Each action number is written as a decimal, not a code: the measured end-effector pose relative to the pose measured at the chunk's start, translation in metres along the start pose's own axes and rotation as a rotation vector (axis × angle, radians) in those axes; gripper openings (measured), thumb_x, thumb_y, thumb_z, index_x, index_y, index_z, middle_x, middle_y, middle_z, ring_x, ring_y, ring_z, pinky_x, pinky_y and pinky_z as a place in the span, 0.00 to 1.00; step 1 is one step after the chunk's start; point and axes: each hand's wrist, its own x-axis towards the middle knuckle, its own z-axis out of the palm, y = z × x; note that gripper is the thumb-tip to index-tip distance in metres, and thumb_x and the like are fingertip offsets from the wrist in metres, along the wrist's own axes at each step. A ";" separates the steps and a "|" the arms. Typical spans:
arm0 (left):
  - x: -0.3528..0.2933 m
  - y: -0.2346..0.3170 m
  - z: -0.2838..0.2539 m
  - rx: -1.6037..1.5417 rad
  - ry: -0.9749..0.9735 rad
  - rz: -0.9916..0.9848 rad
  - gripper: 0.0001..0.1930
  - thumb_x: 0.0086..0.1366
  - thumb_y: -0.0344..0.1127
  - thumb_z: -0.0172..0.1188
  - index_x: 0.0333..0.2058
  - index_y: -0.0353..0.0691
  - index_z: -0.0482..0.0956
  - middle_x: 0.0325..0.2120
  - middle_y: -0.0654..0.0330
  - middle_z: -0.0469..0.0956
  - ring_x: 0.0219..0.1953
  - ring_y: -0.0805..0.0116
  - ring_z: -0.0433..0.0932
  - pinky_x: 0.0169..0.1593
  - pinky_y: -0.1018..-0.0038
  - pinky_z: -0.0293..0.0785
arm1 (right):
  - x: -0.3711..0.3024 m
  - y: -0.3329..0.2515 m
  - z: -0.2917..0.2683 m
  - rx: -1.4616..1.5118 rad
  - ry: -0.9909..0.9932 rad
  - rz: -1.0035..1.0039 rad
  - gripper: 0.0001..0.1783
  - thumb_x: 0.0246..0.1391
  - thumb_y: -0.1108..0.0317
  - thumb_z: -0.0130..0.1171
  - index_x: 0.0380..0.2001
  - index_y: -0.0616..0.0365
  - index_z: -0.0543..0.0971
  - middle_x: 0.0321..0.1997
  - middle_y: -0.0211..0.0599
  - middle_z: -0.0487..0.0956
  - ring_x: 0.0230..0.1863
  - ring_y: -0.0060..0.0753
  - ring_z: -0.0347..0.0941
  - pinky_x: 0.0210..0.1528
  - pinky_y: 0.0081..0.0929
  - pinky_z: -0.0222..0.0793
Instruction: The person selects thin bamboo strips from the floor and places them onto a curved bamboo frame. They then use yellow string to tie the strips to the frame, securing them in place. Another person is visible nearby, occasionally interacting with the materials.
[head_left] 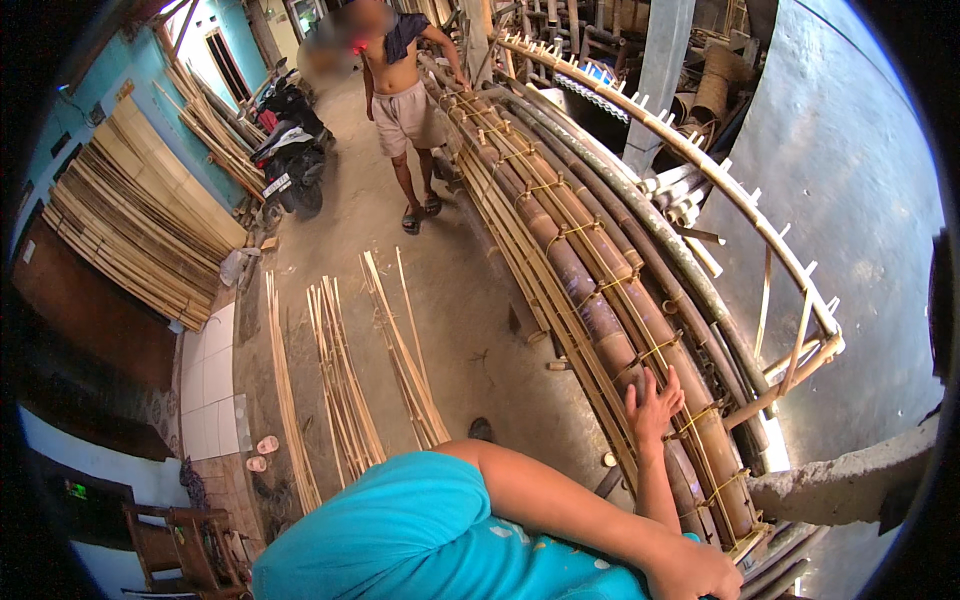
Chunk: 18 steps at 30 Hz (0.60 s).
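Observation:
My right hand [657, 402] lies on a bundle of thick brown bamboo poles [590, 275], its fingers spread. Yellow ties cross the bundle at intervals along its length. My left arm, in a turquoise sleeve, crosses over my right forearm. At the end of it my left hand [705, 572] is curled closed beside the near end of the bundle; whatever may be in it is hidden. Long pale split bamboo strips [530, 290] run along the bundle's left side.
A person [400, 105] in shorts stands at the far end, one hand by the poles. Loose bamboo strips [340, 385] lie on the floor. A motorbike [290, 160] and stacked slats [140, 220] line the left. A pegged bamboo frame [700, 155] and concrete ledge [850, 475] border the right.

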 end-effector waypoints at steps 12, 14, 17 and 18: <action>-0.018 0.016 -0.014 0.196 0.271 0.154 0.17 0.66 0.46 0.62 0.31 0.34 0.80 0.29 0.46 0.79 0.33 0.50 0.78 0.38 0.62 0.73 | -0.095 -0.010 0.097 0.263 -0.697 -0.078 0.29 0.50 0.58 0.62 0.56 0.50 0.74 0.67 0.54 0.59 0.65 0.59 0.56 0.66 0.55 0.51; -0.023 0.017 -0.013 0.229 0.350 0.184 0.17 0.65 0.46 0.62 0.33 0.34 0.80 0.29 0.46 0.80 0.33 0.50 0.78 0.37 0.62 0.74 | -0.104 0.011 0.108 0.241 -0.777 -0.024 0.31 0.49 0.55 0.62 0.57 0.50 0.73 0.68 0.54 0.58 0.67 0.60 0.54 0.66 0.56 0.50; -0.034 0.018 -0.006 0.194 0.430 0.059 0.19 0.65 0.48 0.62 0.37 0.34 0.80 0.29 0.46 0.80 0.32 0.52 0.80 0.36 0.64 0.74 | -0.120 0.042 0.118 0.075 -0.824 0.013 0.33 0.48 0.54 0.62 0.59 0.49 0.73 0.70 0.52 0.56 0.70 0.59 0.51 0.67 0.57 0.49; -0.034 0.022 -0.007 0.194 0.390 0.008 0.20 0.65 0.49 0.62 0.37 0.33 0.79 0.29 0.46 0.80 0.31 0.52 0.80 0.35 0.64 0.74 | -0.124 0.052 0.122 -0.002 -0.824 0.019 0.33 0.48 0.53 0.62 0.59 0.48 0.73 0.71 0.51 0.56 0.71 0.59 0.50 0.68 0.58 0.49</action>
